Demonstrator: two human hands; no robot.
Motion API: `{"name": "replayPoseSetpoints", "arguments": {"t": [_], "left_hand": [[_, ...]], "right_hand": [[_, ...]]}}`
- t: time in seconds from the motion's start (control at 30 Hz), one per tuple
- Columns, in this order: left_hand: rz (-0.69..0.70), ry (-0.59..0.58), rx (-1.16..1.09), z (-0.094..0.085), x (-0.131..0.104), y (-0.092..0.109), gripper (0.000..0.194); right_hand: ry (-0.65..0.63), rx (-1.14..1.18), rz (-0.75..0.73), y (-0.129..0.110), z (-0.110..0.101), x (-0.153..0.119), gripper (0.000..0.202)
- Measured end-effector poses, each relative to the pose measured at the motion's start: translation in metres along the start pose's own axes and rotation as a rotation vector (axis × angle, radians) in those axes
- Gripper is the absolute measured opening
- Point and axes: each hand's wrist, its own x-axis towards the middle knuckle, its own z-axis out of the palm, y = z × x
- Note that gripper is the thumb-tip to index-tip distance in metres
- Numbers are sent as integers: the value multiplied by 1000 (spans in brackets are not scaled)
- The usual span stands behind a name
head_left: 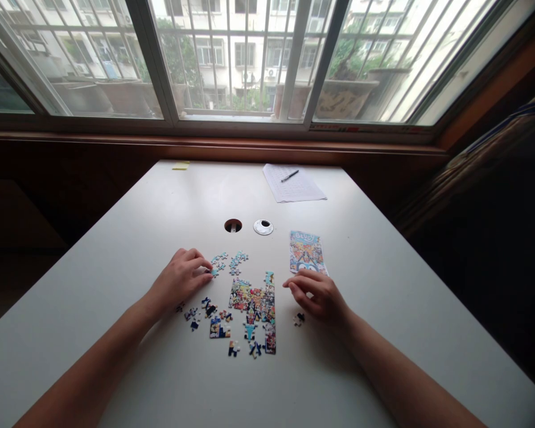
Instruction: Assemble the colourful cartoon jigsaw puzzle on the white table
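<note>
A partly joined jigsaw puzzle (pixel 254 297) lies on the white table, with a gap in its lower left part. My left hand (pixel 182 276) is at the left of it, thumb and fingertips closed on a light blue puzzle piece (pixel 214 272). Loose light blue pieces (pixel 238 261) lie above the puzzle. Dark loose pieces (pixel 208 307) are scattered to its lower left. My right hand (pixel 314 292) hovers right of the puzzle, fingers bent and apart, holding nothing visible. It partly covers the lower edge of a colourful picture card (pixel 306 249). Below that hand sits a small dark piece (pixel 298 320).
Paper sheets (pixel 294 187) with a pen (pixel 289 176) on them lie at the table's far edge. Yellow notes (pixel 181 166) are at the far left. A round hole (pixel 233 226) and a metal cover (pixel 263 227) are mid-table. Windows stand beyond.
</note>
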Motion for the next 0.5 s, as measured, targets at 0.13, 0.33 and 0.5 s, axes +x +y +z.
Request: {"name": "replayPoseSetpoints", "arguments": {"t": [0.13, 0.33, 0.5], "left_hand": [[1, 28, -3, 6, 2, 5, 14], [9, -11, -46, 8, 2, 17, 12], [32, -16, -59, 11, 3, 24, 12]], "right_hand": [[-2, 0, -3, 0, 0, 0, 19], [-3, 5, -3, 1, 1, 0, 18], [-3, 10, -4, -1, 0, 0, 19]]}}
